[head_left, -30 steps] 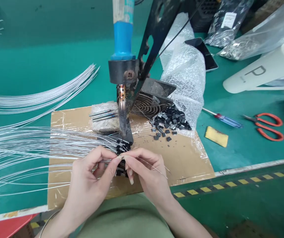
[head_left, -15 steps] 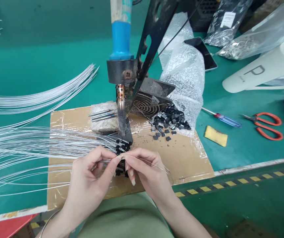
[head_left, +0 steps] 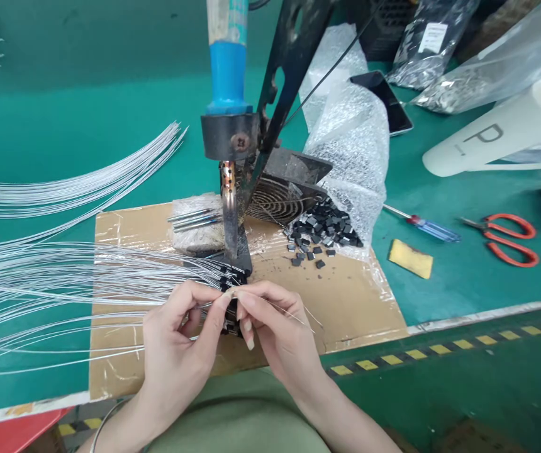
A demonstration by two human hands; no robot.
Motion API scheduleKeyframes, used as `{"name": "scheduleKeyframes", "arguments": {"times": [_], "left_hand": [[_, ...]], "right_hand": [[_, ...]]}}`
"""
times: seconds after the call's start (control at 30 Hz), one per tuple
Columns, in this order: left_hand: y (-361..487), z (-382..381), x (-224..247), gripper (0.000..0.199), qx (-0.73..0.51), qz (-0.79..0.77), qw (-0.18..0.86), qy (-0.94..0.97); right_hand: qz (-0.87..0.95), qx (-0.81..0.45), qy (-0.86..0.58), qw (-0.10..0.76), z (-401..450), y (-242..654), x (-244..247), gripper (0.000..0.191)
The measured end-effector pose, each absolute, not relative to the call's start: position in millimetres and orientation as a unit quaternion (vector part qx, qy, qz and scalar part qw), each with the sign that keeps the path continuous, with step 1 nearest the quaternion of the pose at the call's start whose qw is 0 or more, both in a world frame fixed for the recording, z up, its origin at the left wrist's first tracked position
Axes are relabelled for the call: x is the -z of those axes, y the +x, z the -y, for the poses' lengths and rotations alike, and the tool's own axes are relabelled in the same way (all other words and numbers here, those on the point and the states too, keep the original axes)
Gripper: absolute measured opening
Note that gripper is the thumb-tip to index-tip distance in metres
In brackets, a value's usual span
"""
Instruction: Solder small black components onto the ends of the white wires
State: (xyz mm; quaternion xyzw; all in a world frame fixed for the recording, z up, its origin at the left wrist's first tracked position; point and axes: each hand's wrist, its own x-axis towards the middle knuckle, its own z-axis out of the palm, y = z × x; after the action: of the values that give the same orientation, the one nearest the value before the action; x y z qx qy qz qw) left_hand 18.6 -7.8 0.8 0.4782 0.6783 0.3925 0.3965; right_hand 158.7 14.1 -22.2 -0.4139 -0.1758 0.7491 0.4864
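My left hand (head_left: pixel 183 343) pinches a thin wire end between thumb and forefinger. Its fingertips meet those of my right hand (head_left: pixel 282 333), which is closed on the same thin wire; fine strands (head_left: pixel 306 318) stick out past its knuckles. What lies between the fingertips is too small to make out. Just behind them is a row of black connectors (head_left: pixel 233 277) with white wires (head_left: pixel 124 270) running off left. The metal tip of a soldering iron (head_left: pixel 230 220) with a blue handle points down above the connectors.
Loose black parts (head_left: pixel 327 226) lie on the cardboard (head_left: pixel 346 302) beside bubble wrap (head_left: pixel 355 138). At right are a screwdriver (head_left: pixel 435 229), a yellow sponge (head_left: pixel 411 258), red-handled cutters (head_left: pixel 511 239) and a white cup (head_left: pixel 492 135). The iron's black stand arm (head_left: pixel 289 69) rises behind my hands.
My left hand has shifted slightly right and up. The fine strands past my right hand are spread a little differently. The fingertips of both hands remain together.
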Motion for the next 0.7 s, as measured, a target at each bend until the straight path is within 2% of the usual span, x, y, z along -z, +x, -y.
{"name": "scheduleKeyframes", "arguments": {"times": [0.3,0.53,0.7], "left_hand": [[21,2,-10,0.014,-0.418,-0.683,0.422,0.424],[20,3,-11,0.011,-0.419,-0.687,0.407,0.432],[20,5,-9,0.011,-0.422,-0.674,0.400,0.456]], "right_hand": [[0.204,-0.751,-0.406,0.479,-16,162,23,0.021],[0.242,-0.726,-0.422,0.486,-12,161,28,0.006],[0.245,-0.719,-0.428,0.491,-11,161,27,0.007]]}}
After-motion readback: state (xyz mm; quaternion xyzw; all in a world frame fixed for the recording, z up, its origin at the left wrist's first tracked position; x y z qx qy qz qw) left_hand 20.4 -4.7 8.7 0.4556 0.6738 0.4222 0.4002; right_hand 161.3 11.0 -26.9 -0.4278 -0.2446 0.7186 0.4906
